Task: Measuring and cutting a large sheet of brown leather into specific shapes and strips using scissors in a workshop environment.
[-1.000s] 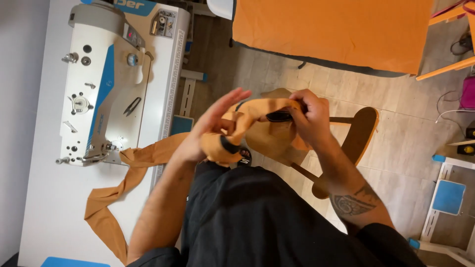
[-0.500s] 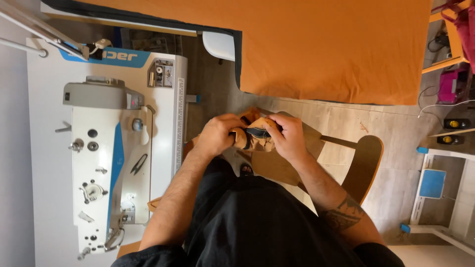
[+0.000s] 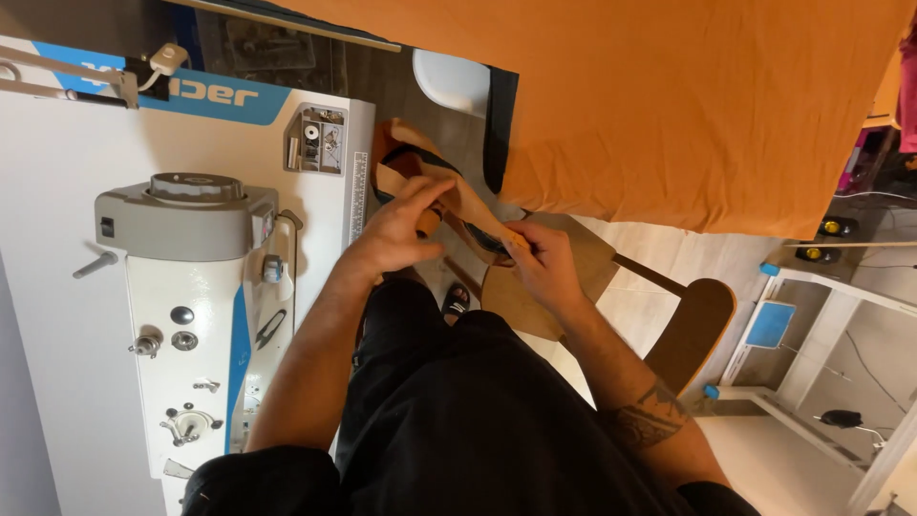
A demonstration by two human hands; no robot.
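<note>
My left hand [image 3: 396,234] and my right hand [image 3: 544,263] both grip a tan fabric piece with dark trim [image 3: 465,203], held above my lap between the sewing machine and the big orange cloth. The left hand pinches the fabric's middle with its fingers stretched out. The right hand holds its lower end between thumb and fingers. The strip runs up and left from my hands to a folded end [image 3: 394,143] near the machine table's edge. My right forearm carries a tattoo.
A white and grey sewing machine [image 3: 191,287] stands on a white table [image 3: 57,363] at the left, with small snips [image 3: 268,329] on its base. A large orange cloth [image 3: 688,105] hangs at the upper right. A wooden chair [image 3: 697,320] and a white rack [image 3: 812,306] stand on the right.
My hands have moved apart and drawn the bunched fabric out into a longer strip. The view has shifted, so the machine and orange cloth sit lower in frame.
</note>
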